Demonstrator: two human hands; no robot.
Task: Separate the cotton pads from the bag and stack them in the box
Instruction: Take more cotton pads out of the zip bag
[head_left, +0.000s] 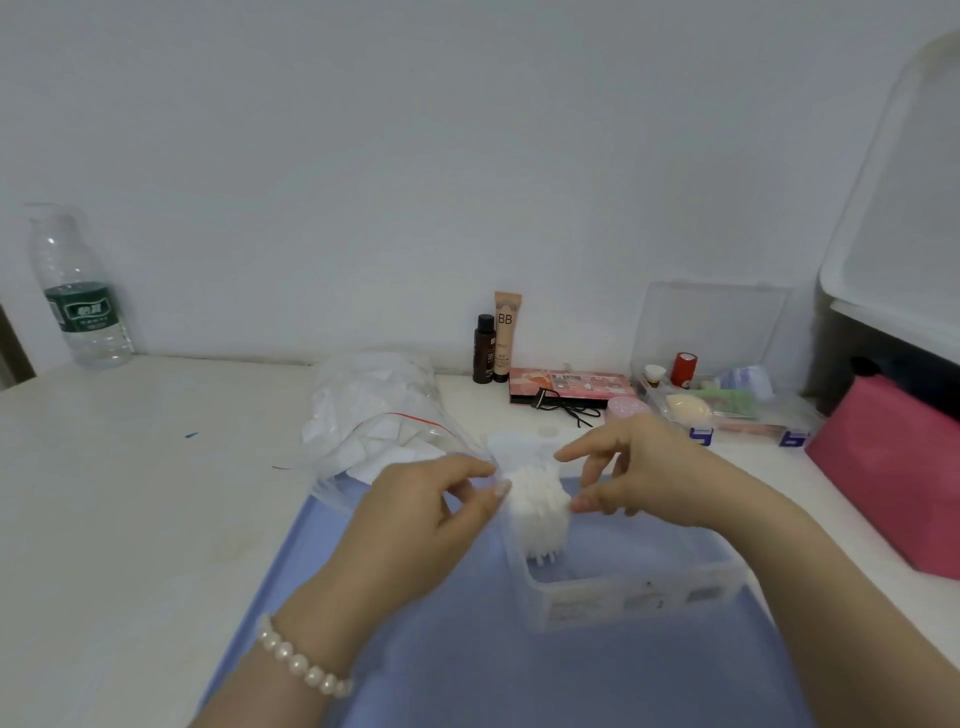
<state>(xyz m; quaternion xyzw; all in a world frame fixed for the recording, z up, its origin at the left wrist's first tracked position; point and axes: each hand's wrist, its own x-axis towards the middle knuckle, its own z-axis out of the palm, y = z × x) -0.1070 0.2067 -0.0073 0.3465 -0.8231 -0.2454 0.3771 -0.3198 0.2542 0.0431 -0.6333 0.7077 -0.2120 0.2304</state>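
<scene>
A clear zip bag (366, 415) with a red seal line lies on the table, holding several white cotton pads. In front of it stands a clear plastic box (639, 587) on a blue mat (457, 649). A stack of white cotton pads (537, 506) stands on edge at the box's far left end. My left hand (421, 525) pinches the stack from the left, with one pad (514, 447) sticking up above it. My right hand (639, 473) presses the stack from the right with thumb and fingers.
A plastic water bottle (78, 296) stands far left by the wall. Cosmetic bottles (496, 343), a palette (566, 387), a pink round case (626, 408) and an open organiser box (727, 395) line the back. A pink pouch (893, 467) lies right.
</scene>
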